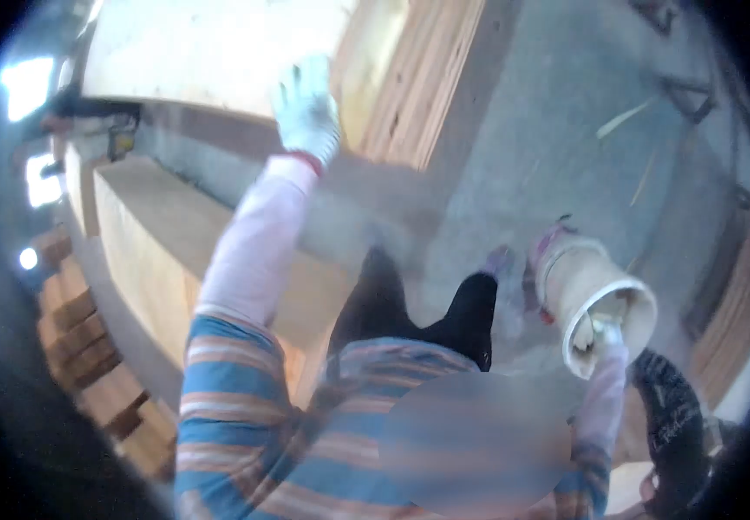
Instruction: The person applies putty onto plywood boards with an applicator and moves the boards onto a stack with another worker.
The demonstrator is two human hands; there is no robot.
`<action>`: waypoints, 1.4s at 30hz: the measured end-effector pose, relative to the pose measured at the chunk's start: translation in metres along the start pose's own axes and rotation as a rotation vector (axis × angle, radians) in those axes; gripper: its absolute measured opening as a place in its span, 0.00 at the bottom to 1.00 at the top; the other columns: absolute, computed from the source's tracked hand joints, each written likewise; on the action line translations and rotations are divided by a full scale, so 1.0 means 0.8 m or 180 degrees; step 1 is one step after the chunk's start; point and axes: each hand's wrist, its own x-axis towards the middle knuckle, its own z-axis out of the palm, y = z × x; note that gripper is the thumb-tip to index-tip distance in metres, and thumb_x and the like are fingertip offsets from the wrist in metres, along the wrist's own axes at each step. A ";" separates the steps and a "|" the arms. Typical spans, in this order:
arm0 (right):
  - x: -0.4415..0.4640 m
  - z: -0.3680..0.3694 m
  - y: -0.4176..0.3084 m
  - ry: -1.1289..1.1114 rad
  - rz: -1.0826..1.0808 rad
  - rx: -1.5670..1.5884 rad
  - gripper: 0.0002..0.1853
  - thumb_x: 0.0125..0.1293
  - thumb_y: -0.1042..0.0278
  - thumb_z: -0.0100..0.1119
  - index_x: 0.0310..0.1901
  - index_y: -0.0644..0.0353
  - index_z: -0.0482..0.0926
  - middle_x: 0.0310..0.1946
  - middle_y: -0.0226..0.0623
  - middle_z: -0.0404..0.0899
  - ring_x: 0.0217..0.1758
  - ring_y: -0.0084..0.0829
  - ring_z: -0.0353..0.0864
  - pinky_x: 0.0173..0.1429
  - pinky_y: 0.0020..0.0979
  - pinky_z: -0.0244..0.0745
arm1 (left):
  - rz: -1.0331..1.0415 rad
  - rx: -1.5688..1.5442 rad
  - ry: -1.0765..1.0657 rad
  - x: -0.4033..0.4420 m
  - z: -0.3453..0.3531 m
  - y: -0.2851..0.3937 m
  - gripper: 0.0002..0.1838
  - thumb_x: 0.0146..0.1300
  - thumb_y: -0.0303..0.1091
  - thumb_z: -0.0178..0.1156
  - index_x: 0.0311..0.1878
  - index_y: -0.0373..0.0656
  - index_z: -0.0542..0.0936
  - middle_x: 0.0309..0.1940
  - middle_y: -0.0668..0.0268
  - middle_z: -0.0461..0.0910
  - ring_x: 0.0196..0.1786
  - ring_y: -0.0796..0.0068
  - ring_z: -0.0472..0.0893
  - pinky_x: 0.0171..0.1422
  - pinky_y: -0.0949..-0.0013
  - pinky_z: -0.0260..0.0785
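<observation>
My left hand [307,108], in a white knitted glove with a red cuff, is at the near edge of a large pale wooden sheet [210,52]. Its fingers are stretched out and slightly apart, with nothing held. My right hand [607,333], also in a light glove, reaches into the mouth of a tilted whitish bucket [576,270] at my right side. Something pale is inside the bucket around the fingers, but blur hides what it is. The right fingers are too unclear to show whether they grip anything.
Layered wood sheets [423,82] form a stack ahead. A long pale wooden stack [145,234] stands on my left, with brown wood blocks [89,347] beyond it. Thin offcuts [625,119] lie on the grey floor [557,113]. A dark sleeve [671,425] of another person shows at lower right.
</observation>
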 end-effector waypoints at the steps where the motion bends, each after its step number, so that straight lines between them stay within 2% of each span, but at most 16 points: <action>1: -0.030 -0.018 -0.042 0.0048 -0.0133 0.0135 0.16 0.64 0.64 0.61 0.49 0.64 0.79 0.45 0.36 0.82 0.49 0.27 0.79 0.53 0.31 0.75 | -0.0018 -0.0108 -0.0239 0.003 -0.014 -0.001 0.33 0.55 0.25 0.56 0.68 0.40 0.65 0.67 0.52 0.66 0.71 0.48 0.62 0.75 0.46 0.51; 8: -0.262 0.021 -0.439 0.0441 -0.1787 0.0509 0.14 0.62 0.68 0.63 0.48 0.66 0.79 0.44 0.36 0.82 0.50 0.26 0.79 0.53 0.30 0.75 | 0.0504 -0.1441 0.0352 -0.007 -0.040 -0.060 0.30 0.58 0.41 0.59 0.62 0.39 0.71 0.65 0.54 0.67 0.69 0.49 0.63 0.74 0.47 0.52; 11: -0.296 0.106 -0.609 0.0378 -0.2628 0.0373 0.14 0.61 0.70 0.64 0.47 0.66 0.79 0.44 0.36 0.82 0.51 0.26 0.79 0.53 0.30 0.75 | 0.1187 -0.1955 -0.0040 0.019 -0.028 -0.151 0.31 0.57 0.46 0.60 0.62 0.39 0.72 0.62 0.51 0.70 0.67 0.50 0.67 0.72 0.48 0.56; 13: -0.294 0.188 -0.710 0.0495 -0.3211 0.0264 0.12 0.62 0.73 0.62 0.48 0.66 0.80 0.45 0.36 0.82 0.51 0.25 0.79 0.55 0.28 0.73 | 0.0975 -0.1543 -0.0242 0.073 -0.020 -0.259 0.21 0.56 0.46 0.60 0.48 0.41 0.78 0.46 0.51 0.78 0.51 0.49 0.76 0.58 0.50 0.67; 14: -0.295 0.239 -0.765 0.0359 -0.3249 0.0538 0.12 0.63 0.75 0.60 0.48 0.66 0.80 0.45 0.36 0.82 0.51 0.25 0.79 0.57 0.28 0.72 | 0.0846 -0.1406 0.0769 0.095 0.039 -0.324 0.19 0.55 0.45 0.60 0.43 0.41 0.78 0.43 0.52 0.78 0.48 0.50 0.76 0.56 0.51 0.68; 15: -0.287 0.283 -0.812 0.0247 -0.3328 0.0693 0.12 0.63 0.75 0.60 0.48 0.66 0.80 0.45 0.36 0.82 0.50 0.25 0.80 0.56 0.27 0.73 | 0.0356 -0.1235 -0.0294 0.128 0.042 -0.392 0.21 0.55 0.46 0.60 0.47 0.41 0.78 0.47 0.51 0.78 0.52 0.50 0.76 0.60 0.51 0.67; 19: -0.167 0.444 -0.975 -0.0795 -0.3253 0.1891 0.12 0.65 0.75 0.61 0.49 0.67 0.80 0.45 0.36 0.83 0.47 0.26 0.81 0.52 0.27 0.75 | -0.0729 -0.0188 0.0868 0.166 0.155 -0.597 0.27 0.64 0.46 0.54 0.63 0.41 0.72 0.63 0.51 0.70 0.67 0.52 0.67 0.72 0.52 0.56; 21: -0.094 0.515 -1.049 -0.1291 -0.3218 0.2269 0.12 0.65 0.76 0.61 0.49 0.67 0.80 0.45 0.36 0.83 0.46 0.27 0.82 0.51 0.28 0.76 | -0.1099 -0.0537 -0.0001 0.171 0.098 -0.599 0.30 0.67 0.45 0.51 0.69 0.41 0.67 0.71 0.52 0.63 0.73 0.51 0.60 0.77 0.51 0.49; 23: -0.041 0.580 -1.117 -0.1666 -0.2990 0.2530 0.11 0.65 0.77 0.61 0.49 0.68 0.80 0.46 0.36 0.83 0.46 0.28 0.82 0.52 0.29 0.77 | -0.1268 -0.0591 0.0096 0.171 0.114 -0.598 0.30 0.67 0.44 0.51 0.70 0.41 0.66 0.72 0.52 0.61 0.75 0.51 0.58 0.78 0.51 0.46; 26: 0.113 0.688 -1.173 -0.1501 -0.1911 0.4148 0.13 0.66 0.74 0.57 0.51 0.62 0.80 0.42 0.39 0.84 0.45 0.29 0.83 0.52 0.29 0.77 | -0.1280 -0.0687 0.0013 0.175 0.112 -0.599 0.31 0.66 0.43 0.51 0.70 0.40 0.66 0.72 0.52 0.62 0.75 0.50 0.58 0.78 0.49 0.45; 29: 0.176 0.701 -1.223 0.0740 -0.2878 -0.1160 0.11 0.64 0.72 0.56 0.47 0.62 0.83 0.37 0.42 0.85 0.41 0.29 0.84 0.47 0.32 0.78 | -0.1181 -0.0780 0.0093 0.174 0.115 -0.605 0.30 0.66 0.42 0.50 0.70 0.40 0.66 0.72 0.52 0.61 0.75 0.47 0.57 0.78 0.47 0.45; 30: 0.212 0.710 -1.239 0.0403 -0.3658 0.0330 0.08 0.63 0.70 0.56 0.36 0.63 0.84 0.28 0.43 0.84 0.35 0.35 0.83 0.40 0.39 0.78 | -0.1210 -0.0679 0.0108 0.184 0.116 -0.610 0.30 0.66 0.42 0.50 0.70 0.40 0.66 0.73 0.52 0.61 0.75 0.47 0.57 0.78 0.46 0.45; 31: 0.219 0.708 -1.258 0.0251 -0.3568 0.0350 0.08 0.63 0.69 0.57 0.37 0.62 0.84 0.30 0.42 0.84 0.35 0.34 0.83 0.40 0.38 0.78 | -0.1210 -0.0602 0.0059 0.193 0.112 -0.610 0.30 0.66 0.42 0.50 0.70 0.40 0.66 0.73 0.51 0.60 0.75 0.46 0.57 0.78 0.46 0.45; 36: 0.146 0.755 -1.240 -0.0397 -0.2794 -0.1594 0.10 0.62 0.67 0.60 0.42 0.59 0.84 0.36 0.37 0.85 0.37 0.31 0.83 0.44 0.35 0.78 | -0.1108 -0.0474 -0.0230 0.186 0.108 -0.598 0.30 0.68 0.43 0.48 0.71 0.40 0.64 0.72 0.50 0.61 0.74 0.45 0.58 0.77 0.44 0.46; 40: -0.035 0.809 -1.139 -0.0848 -0.2429 -0.1933 0.14 0.63 0.65 0.63 0.48 0.60 0.84 0.41 0.36 0.86 0.43 0.28 0.83 0.53 0.30 0.77 | -0.1079 -0.0427 -0.0214 0.184 0.105 -0.605 0.30 0.69 0.42 0.48 0.71 0.41 0.63 0.72 0.49 0.61 0.74 0.44 0.59 0.76 0.43 0.47; 42: -0.087 0.859 -1.022 -0.1991 -0.1639 0.1041 0.11 0.67 0.71 0.59 0.49 0.63 0.82 0.43 0.35 0.85 0.51 0.24 0.83 0.57 0.28 0.77 | -0.1035 -0.0608 -0.0189 0.182 0.109 -0.616 0.31 0.68 0.43 0.49 0.71 0.41 0.63 0.72 0.49 0.60 0.74 0.43 0.57 0.76 0.40 0.45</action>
